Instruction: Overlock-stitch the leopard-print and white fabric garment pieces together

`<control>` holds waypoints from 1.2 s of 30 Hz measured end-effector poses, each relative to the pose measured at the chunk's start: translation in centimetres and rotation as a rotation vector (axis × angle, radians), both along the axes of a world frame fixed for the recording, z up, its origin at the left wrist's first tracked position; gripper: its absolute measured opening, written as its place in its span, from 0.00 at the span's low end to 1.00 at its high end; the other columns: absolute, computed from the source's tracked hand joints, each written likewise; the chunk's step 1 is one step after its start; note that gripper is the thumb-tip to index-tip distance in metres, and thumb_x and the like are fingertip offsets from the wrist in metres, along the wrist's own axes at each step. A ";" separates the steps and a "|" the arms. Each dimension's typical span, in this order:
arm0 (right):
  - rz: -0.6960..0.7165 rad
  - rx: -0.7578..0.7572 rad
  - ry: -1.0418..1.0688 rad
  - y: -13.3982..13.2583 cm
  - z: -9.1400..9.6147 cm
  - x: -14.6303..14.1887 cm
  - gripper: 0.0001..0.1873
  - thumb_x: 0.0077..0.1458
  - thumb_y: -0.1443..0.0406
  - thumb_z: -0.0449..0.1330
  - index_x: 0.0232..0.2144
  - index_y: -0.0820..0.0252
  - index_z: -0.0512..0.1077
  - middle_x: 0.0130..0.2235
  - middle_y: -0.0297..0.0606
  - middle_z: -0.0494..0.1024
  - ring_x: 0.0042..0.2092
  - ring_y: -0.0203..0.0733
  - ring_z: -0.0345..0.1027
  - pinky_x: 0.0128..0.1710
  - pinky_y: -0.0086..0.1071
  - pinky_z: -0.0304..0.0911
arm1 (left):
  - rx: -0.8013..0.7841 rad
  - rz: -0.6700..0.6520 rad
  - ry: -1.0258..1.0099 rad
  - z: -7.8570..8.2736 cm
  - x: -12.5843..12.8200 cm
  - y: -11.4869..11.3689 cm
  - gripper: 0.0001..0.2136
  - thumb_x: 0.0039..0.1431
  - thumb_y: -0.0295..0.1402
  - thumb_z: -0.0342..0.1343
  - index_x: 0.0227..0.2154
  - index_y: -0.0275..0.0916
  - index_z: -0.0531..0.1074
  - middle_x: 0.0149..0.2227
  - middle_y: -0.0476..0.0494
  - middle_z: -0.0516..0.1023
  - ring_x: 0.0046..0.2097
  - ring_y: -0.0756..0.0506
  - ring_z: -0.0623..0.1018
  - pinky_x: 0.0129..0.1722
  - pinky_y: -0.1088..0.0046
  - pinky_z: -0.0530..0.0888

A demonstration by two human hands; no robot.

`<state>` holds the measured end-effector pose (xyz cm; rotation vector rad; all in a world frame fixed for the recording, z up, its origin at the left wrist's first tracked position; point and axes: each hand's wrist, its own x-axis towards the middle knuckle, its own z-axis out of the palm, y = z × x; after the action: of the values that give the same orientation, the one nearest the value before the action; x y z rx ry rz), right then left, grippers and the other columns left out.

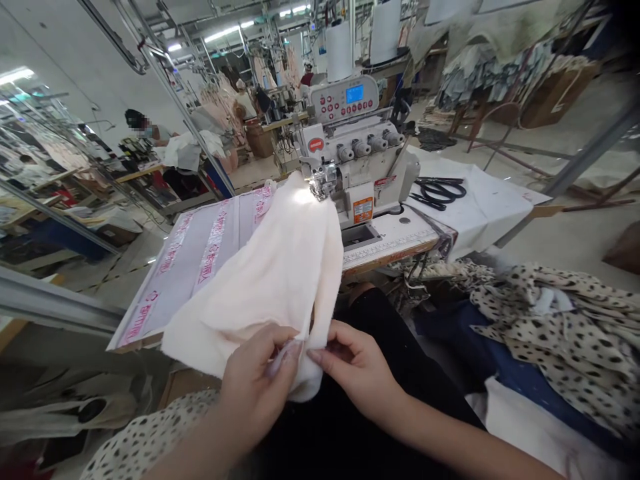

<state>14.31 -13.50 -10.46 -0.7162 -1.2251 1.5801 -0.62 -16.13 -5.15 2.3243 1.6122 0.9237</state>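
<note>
A cream, fleecy piece of fabric (260, 280) stretches from the needle area of an overlock sewing machine (357, 157) down over the table's front edge towards my lap. Near its lower end, my left hand (263, 373) pinches one fabric edge between thumb and fingers. Close beside it, my right hand (357, 363) grips the neighbouring edge, thumb on top. A narrow gap shows between the two layers just above my hands. The fabric's upper end lies under the machine's lit presser foot area, where the glare hides detail.
Black-handled scissors (440, 192) lie on white cloth right of the machine. Pink-printed sheeting (200, 260) covers the table on the left. Black-spotted fabric (565, 320) is heaped at lower right, with more at lower left. Thread cones (339, 52) stand behind the machine. A person (145, 130) works at the far left.
</note>
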 end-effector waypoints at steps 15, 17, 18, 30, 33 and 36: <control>-0.042 0.075 -0.127 -0.4 0.4 0.9 0.05 0.50 0.68 0.57 0.27 0.62 0.72 0.28 0.35 0.70 0.30 0.35 0.64 0.30 0.28 0.62 | 0.174 -0.102 0.047 -0.7 1.0 -0.5 0.10 0.53 0.21 0.52 0.39 0.37 0.69 0.32 0.48 0.70 0.36 0.54 0.71 0.36 0.81 0.69; -0.036 0.057 -0.130 -0.4 0.7 1.1 0.05 0.50 0.67 0.56 0.28 0.62 0.72 0.28 0.35 0.70 0.30 0.35 0.64 0.30 0.27 0.62 | 0.169 -0.117 0.045 -1.0 1.1 -0.5 0.10 0.53 0.21 0.52 0.39 0.37 0.68 0.32 0.48 0.70 0.35 0.54 0.71 0.35 0.81 0.69; -0.018 0.031 -0.111 -0.4 0.9 1.3 0.05 0.50 0.67 0.56 0.28 0.62 0.73 0.28 0.35 0.70 0.30 0.35 0.64 0.30 0.28 0.62 | 0.161 -0.132 0.047 -1.2 1.2 -0.5 0.11 0.53 0.21 0.52 0.40 0.37 0.68 0.32 0.47 0.70 0.35 0.54 0.71 0.35 0.81 0.69; 0.348 -0.146 0.174 -0.5 0.9 3.5 0.22 0.59 0.56 0.45 0.37 0.65 0.73 0.32 0.42 0.74 0.35 0.40 0.69 0.42 0.38 0.64 | 0.095 -0.186 0.010 -1.6 1.4 0.0 0.08 0.52 0.21 0.52 0.35 0.37 0.67 0.29 0.48 0.70 0.32 0.53 0.70 0.33 0.78 0.68; 0.134 0.204 -0.202 0.2 1.4 4.1 0.13 0.57 0.63 0.50 0.35 0.65 0.72 0.33 0.42 0.72 0.36 0.40 0.68 0.38 0.35 0.65 | 0.086 -0.191 0.002 -1.1 1.3 0.3 0.06 0.53 0.22 0.51 0.32 0.37 0.67 0.27 0.49 0.70 0.31 0.53 0.70 0.32 0.77 0.67; -0.094 0.743 -0.513 1.4 1.5 4.4 0.14 0.53 0.72 0.51 0.42 0.62 0.69 0.44 0.47 0.69 0.43 0.41 0.65 0.41 0.33 0.64 | 0.109 -0.212 0.002 -0.6 1.2 0.6 0.06 0.53 0.22 0.50 0.33 0.37 0.66 0.28 0.49 0.70 0.32 0.52 0.70 0.32 0.76 0.68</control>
<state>18.75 -12.13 -8.92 -0.6775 -1.9624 0.7626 0.57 -15.55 -5.78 2.5089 1.3141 0.9823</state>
